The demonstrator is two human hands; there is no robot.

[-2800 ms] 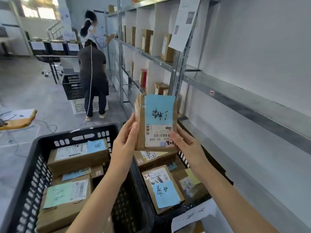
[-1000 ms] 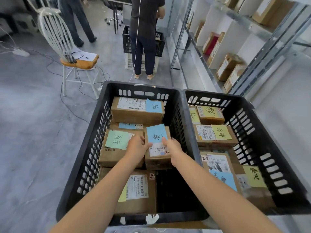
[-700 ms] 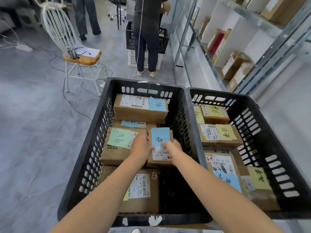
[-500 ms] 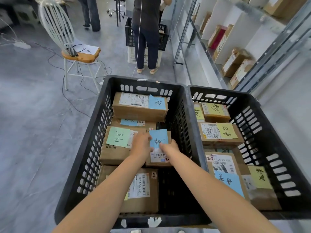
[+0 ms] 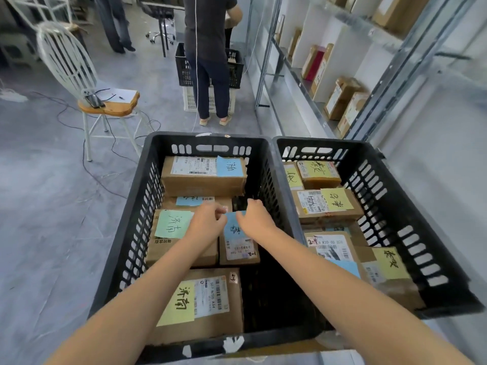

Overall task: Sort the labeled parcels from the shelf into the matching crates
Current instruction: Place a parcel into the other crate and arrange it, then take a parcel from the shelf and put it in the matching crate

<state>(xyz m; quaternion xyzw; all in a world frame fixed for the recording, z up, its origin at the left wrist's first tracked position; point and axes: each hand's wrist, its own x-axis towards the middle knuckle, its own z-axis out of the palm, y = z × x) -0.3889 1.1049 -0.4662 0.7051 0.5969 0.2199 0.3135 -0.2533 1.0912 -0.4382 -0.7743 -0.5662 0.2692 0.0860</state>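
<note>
A small brown parcel [image 5: 239,246] with a blue handwritten label lies flat in the left black crate [image 5: 210,138], between a green-labelled parcel [image 5: 171,227] and the crate's right wall. My left hand [image 5: 207,222] and my right hand [image 5: 254,217] both sit at its far end. Their fingers are curled on the far corners of the blue label. The right black crate [image 5: 369,151] holds several parcels with yellow and blue labels. More parcels stand on the metal shelf [image 5: 303,83] at the right.
A person [image 5: 208,48] stands ahead beside another black crate [image 5: 184,67] stacked on a white one. A white chair [image 5: 110,101] with papers stands at the left, with cables on the grey floor. Another person's legs show at the far back.
I brought the blue-labelled parcel down from in front of the shelf into the left crate. Over the last second it has settled flat, and both hands have slid to its far end.
</note>
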